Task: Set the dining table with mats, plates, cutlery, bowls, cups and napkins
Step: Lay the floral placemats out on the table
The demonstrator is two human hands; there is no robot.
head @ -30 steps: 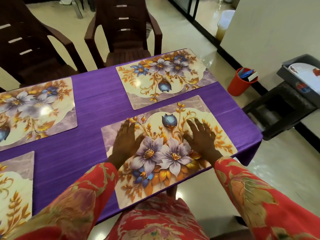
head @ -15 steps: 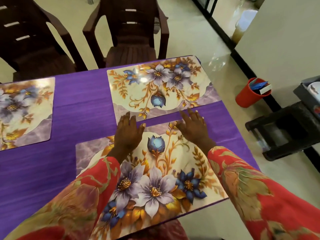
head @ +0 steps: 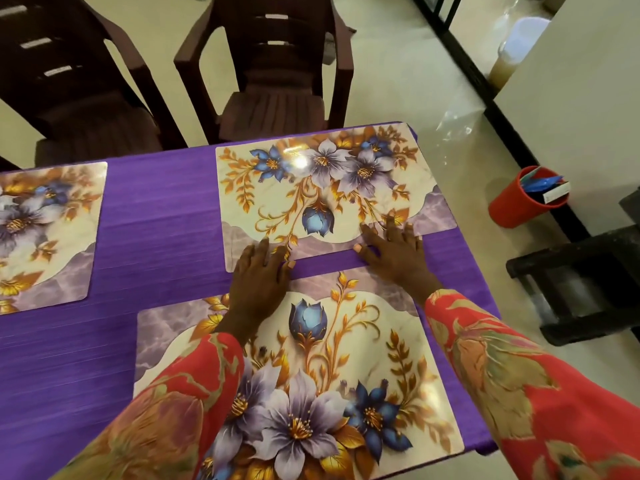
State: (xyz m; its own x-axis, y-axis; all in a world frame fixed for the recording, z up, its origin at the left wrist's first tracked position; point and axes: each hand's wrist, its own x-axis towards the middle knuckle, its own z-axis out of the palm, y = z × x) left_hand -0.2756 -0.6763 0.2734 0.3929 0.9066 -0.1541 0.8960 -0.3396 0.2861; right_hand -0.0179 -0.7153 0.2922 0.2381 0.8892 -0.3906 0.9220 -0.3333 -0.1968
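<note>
Reaching forward, left hand [head: 258, 275] and right hand [head: 393, 249] flat, fingers straight, tips on far mat [head: 329, 188].

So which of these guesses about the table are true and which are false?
1. Both hands lie flat with straight fingers. True: the left hand and the right hand reach the near edge of the far placemat.
2. Plates are already laid. False: only floral placemats show on the purple tablecloth.
3. The red cup stands on the table. False: it stands on the floor.
4. A brown chair faces the far placemat. True.
</note>
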